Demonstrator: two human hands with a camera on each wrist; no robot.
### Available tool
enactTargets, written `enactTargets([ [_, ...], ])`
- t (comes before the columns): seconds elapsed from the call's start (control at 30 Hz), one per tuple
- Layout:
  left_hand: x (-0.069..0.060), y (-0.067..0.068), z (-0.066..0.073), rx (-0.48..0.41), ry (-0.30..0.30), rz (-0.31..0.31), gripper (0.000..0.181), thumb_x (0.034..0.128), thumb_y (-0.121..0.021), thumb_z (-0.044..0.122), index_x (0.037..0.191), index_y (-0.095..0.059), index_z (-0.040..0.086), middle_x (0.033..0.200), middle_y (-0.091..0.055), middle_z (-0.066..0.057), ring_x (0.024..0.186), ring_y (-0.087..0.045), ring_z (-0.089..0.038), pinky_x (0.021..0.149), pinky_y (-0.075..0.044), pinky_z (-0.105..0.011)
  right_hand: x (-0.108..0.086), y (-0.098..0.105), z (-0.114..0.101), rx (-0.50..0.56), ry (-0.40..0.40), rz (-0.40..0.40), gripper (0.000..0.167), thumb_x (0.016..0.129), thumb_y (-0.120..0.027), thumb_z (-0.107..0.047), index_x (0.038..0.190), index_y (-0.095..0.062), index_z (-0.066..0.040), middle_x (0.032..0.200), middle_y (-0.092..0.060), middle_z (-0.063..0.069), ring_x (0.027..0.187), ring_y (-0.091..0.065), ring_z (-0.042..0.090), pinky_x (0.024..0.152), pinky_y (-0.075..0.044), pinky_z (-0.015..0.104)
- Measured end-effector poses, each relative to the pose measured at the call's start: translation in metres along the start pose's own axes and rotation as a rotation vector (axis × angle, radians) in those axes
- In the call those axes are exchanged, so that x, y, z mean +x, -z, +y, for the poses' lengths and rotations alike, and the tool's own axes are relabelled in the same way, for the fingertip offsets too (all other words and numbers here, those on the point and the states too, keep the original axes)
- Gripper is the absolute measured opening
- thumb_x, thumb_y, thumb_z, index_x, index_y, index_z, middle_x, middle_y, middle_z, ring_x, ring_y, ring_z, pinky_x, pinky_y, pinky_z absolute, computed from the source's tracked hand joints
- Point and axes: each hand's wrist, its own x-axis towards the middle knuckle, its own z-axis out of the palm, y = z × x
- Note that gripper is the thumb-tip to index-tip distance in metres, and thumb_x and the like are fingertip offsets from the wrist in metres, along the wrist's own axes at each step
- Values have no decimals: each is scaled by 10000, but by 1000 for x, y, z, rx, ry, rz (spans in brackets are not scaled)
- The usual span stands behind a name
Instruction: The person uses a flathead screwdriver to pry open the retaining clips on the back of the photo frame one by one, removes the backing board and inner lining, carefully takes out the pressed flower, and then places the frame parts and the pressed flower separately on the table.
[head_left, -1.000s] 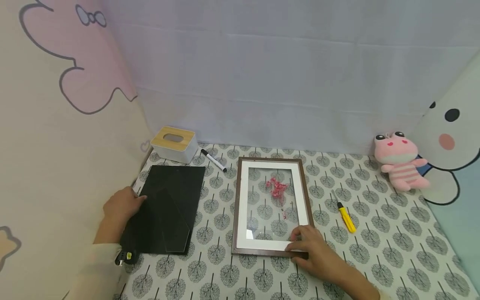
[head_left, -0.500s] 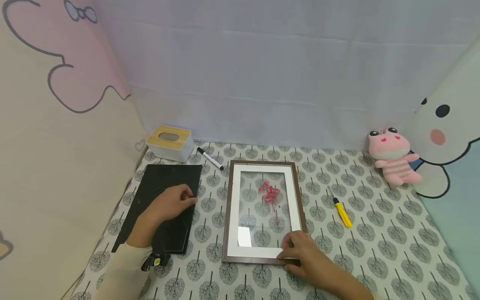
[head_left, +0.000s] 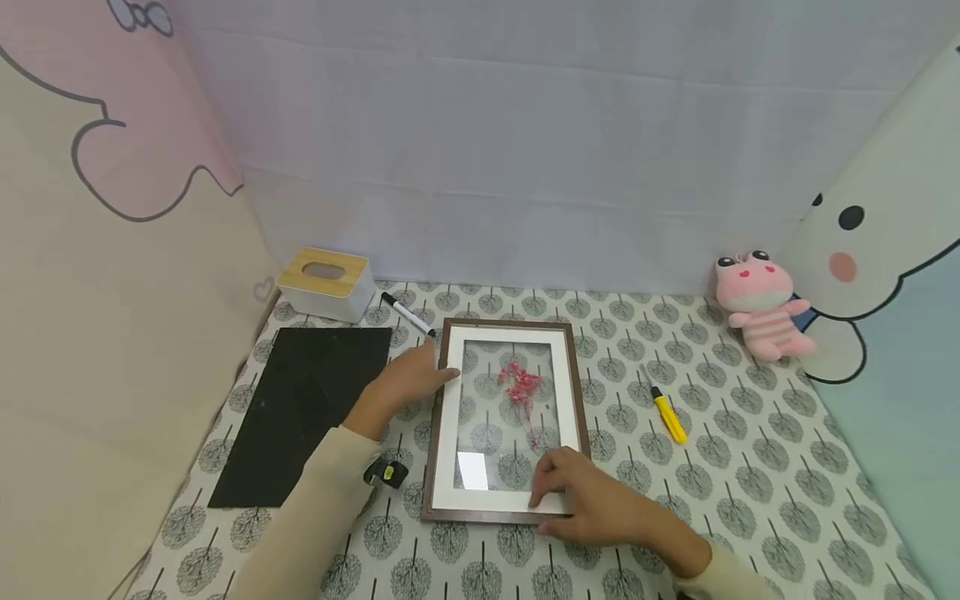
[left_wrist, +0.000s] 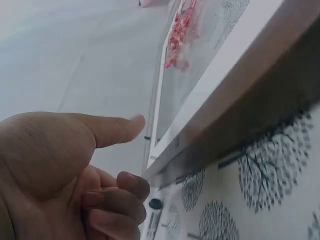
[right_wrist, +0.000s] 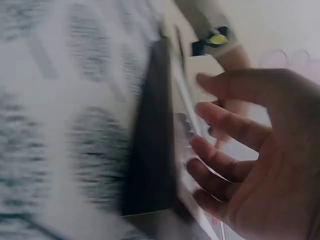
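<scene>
A brown picture frame (head_left: 577, 392) with a white inner border and clear pane lies flat on the table. Red dried flowers (head_left: 521, 385) show inside the pane. My left hand (head_left: 408, 375) is at the frame's left edge, thumb stretched over the border. In the left wrist view its other fingers curl loosely, with a gap between thumb and frame. At the frame's near right corner is my right hand (head_left: 592, 500), fingers spread and slightly bent. The right wrist view is blurred, but its fingers (right_wrist: 220, 150) appear beside the rim without gripping it.
A black board (head_left: 307, 392) lies left of the frame. Behind it stand a wood-topped tissue box (head_left: 322, 279) and a marker (head_left: 407, 313). A yellow-handled screwdriver (head_left: 669, 417) lies to the right. A pink plush frog (head_left: 761, 304) sits at the back right.
My left hand has moved right, from the black board's left edge across it to the frame. The right hand stays by the frame's near right corner. The head view has shifted slightly.
</scene>
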Motion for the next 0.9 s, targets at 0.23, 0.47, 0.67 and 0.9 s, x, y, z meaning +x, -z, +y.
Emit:
enactTargets([
  [0.23, 25, -4, 11, 7, 56, -13, 499, 1004, -720, 392, 1218, -655, -55, 945, -676, -131, 699, -556, -208, 598, -451, -333, 57, 22, 17, 187, -366, 278, 104, 963, -769, -184, 959, -749, -82, 847, -708, 38, 643, -604, 114, 579, -550, 258],
  [0.47, 32, -5, 18, 79, 78, -24, 457, 975, -763, 379, 1191, -691, -18, 955, -720, -102, 717, -582, -203, 645, -471, -359, 84, 17, 33, 180, -516, 299, 170, 929, -813, -218, 871, -768, -64, 739, -716, 54, 495, -552, 123, 470, -490, 283],
  [0.67, 30, -7, 17, 24, 53, -10, 435, 973, -765, 361, 1177, -682, -15, 931, -710, -94, 721, -601, -205, 637, -480, -347, 85, 24, 41, 267, -509, 269, 126, 956, -709, -98, 862, -765, -38, 709, -730, 103, 468, -590, 135, 438, -453, 237],
  [0.9, 28, -2, 19, 31, 50, -13, 423, 978, -759, 356, 1183, -686, -6, 964, -720, -102, 736, -598, -208, 657, -473, -357, 80, 32, 38, 366, -502, 235, 170, 997, -684, -154, 934, -743, -8, 826, -718, 139, 497, -552, 126, 475, -403, 208],
])
